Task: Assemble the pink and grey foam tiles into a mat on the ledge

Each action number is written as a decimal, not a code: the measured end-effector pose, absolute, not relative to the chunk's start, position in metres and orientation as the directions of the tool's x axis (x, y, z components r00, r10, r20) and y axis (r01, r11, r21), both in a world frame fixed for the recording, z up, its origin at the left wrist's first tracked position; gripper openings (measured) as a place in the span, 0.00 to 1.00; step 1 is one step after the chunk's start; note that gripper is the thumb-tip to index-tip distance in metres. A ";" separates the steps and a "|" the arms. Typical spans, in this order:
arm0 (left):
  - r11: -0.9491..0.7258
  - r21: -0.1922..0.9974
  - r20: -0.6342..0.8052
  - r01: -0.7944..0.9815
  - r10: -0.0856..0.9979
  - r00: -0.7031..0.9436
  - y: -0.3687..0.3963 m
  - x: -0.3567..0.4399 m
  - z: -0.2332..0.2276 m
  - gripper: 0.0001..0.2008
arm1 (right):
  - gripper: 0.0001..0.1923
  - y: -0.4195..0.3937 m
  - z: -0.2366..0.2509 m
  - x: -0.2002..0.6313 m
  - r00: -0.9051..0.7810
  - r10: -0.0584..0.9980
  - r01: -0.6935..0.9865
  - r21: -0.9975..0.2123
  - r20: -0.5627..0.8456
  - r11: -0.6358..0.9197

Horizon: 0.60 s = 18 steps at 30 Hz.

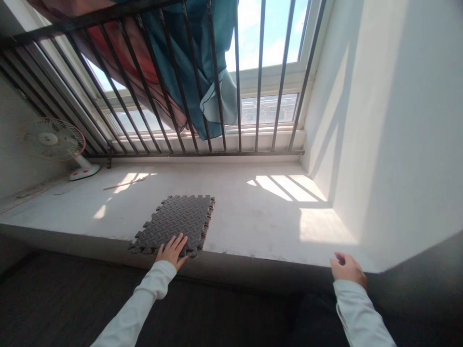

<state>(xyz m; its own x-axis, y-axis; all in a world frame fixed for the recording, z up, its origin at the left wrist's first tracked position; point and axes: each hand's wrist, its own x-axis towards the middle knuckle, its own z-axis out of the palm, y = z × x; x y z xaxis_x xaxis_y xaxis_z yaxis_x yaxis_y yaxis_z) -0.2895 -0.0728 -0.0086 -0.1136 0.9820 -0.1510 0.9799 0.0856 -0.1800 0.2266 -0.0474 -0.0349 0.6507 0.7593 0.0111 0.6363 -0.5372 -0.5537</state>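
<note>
A stack of dark grey interlocking foam mats [177,217] with a ridged surface and jigsaw edges lies on the white window ledge [246,221], its near side at the ledge's front edge. My left hand [174,250] rests flat on the near right part of the top mat, fingers stretched out and a little spread. Far to the right, my right hand [349,270] hovers by the front edge of the ledge, apart from the mats. Its fingers curl inward, and nothing shows in them.
A white fan [52,140] with a pink rim stands at the ledge's left end. Behind the ledge runs a dark metal railing [202,154], with teal and pink curtains [191,62] before the window. A thin stick [125,184] lies behind the mats. A white wall [390,120] bounds the right.
</note>
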 end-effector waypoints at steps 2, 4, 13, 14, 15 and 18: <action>0.082 -0.201 -0.157 0.976 0.981 -0.115 -0.071 -0.284 0.002 0.29 | 0.16 -0.046 -0.038 0.230 0.662 0.750 0.615 -0.563 -0.013 -0.552; 0.040 -0.216 -0.175 0.975 0.981 -0.079 -0.067 -0.282 0.012 0.29 | 0.15 -0.046 -0.039 0.231 0.667 0.745 0.601 -0.569 -0.030 -0.561; -0.155 -0.233 -0.172 0.960 0.978 0.116 -0.051 -0.298 -0.002 0.23 | 0.18 -0.069 -0.010 0.213 0.628 0.778 0.616 -0.623 0.018 -0.482; -0.162 -0.237 -0.148 0.958 0.981 0.129 -0.052 -0.300 -0.007 0.23 | 0.17 -0.071 -0.008 0.212 0.631 0.776 0.613 -0.626 0.020 -0.482; -0.164 -0.237 -0.118 0.958 0.983 0.139 -0.053 -0.302 -0.012 0.23 | 0.17 -0.072 -0.007 0.212 0.635 0.773 0.609 -0.630 0.022 -0.482; -0.150 -0.205 -0.004 0.967 0.988 0.153 -0.055 -0.307 -0.017 0.23 | 0.14 -0.075 -0.006 0.213 0.645 0.764 0.593 -0.646 0.024 -0.481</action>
<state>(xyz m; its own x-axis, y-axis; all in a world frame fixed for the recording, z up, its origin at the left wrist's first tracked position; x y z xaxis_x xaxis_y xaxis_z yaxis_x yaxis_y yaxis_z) -0.3069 -0.0551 -0.0170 0.1527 0.9883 -0.0040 0.9672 -0.1503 -0.2047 0.2126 -0.0746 -0.0058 0.6452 0.7637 0.0240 0.5930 -0.4806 -0.6461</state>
